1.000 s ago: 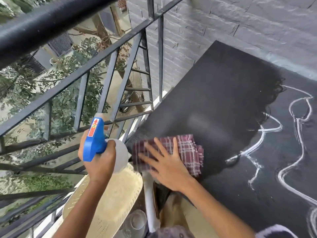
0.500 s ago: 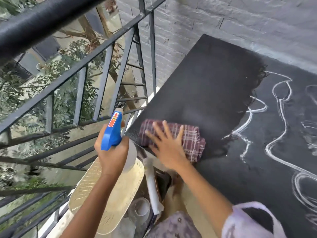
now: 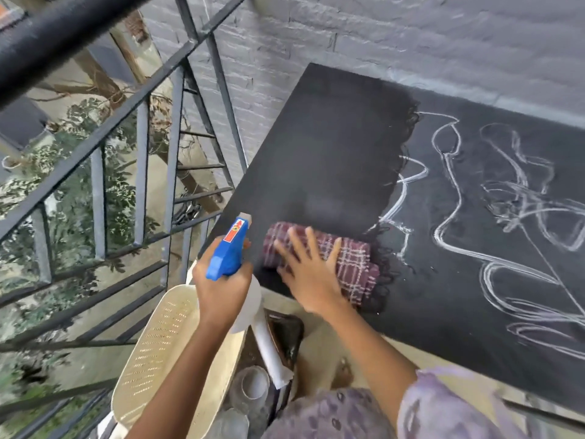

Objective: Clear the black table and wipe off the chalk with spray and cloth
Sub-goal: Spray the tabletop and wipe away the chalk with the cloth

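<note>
Status: wiping in progress. Flat black chalkboard-finish worktop (image 3: 332, 147) bare of loose items in the visible area; clearing step judged complete there, the right end lying outside the view. Left portion of the worktop dark and free of chalk, up to a ragged boundary running from the far edge toward the near edge. White chalk scribbles (image 3: 506, 223) remaining across the right portion, from that boundary to the picture edge. Roughly a third of the visible surface cleaned; the larger share left to spray and wipe.

Right hand (image 3: 311, 274): spread flat, fingers splayed, pressing on the folded maroon-and-white plaid cloth (image 3: 351, 264). Cloth lying on the worktop near the front edge, at the boundary of the cleaned zone.

Left hand (image 3: 221, 288): clenched around the white plastic spray bottle with blue trigger head (image 3: 229, 255), held off the near left corner of the worktop, nozzle directed toward the surface. Trigger finger position hidden; possibly resting on the lever.

Surroundings: grey painted brick wall (image 3: 411, 36) directly behind the worktop. Black metal railing (image 3: 142, 144) to the left, foliage beyond. Cream perforated plastic basket (image 3: 164, 350) below the left hand, beside a jumble of containers, indistinct.
</note>
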Available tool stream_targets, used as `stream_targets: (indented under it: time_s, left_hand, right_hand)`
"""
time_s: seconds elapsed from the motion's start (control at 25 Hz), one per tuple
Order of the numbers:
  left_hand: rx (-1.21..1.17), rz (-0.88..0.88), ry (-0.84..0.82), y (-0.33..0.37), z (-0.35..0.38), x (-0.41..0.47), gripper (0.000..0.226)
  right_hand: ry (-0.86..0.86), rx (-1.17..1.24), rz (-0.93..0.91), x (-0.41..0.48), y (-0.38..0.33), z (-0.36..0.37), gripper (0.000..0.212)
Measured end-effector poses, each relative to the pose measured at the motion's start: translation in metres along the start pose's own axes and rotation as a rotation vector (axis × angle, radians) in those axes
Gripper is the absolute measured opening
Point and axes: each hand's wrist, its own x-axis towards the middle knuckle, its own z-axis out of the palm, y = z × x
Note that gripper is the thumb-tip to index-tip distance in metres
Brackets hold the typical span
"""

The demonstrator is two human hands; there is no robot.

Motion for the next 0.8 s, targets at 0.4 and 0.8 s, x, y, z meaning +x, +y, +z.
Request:
stream_targets:
  time_s: [0.4,0.8]
  left_hand:
    - [0.037,0.035,-0.188,0.012,0.04,-0.047,0.027]
    - [0.221,0.028,-0.324,0.015,0.105,-0.138,0.019]
  right_hand:
    - [0.289,0.336,-0.159,-0.156,0.062,-0.018,0.076]
    - [0.545,0.541,0.422,-0.28,0.168,-0.079,0.07]
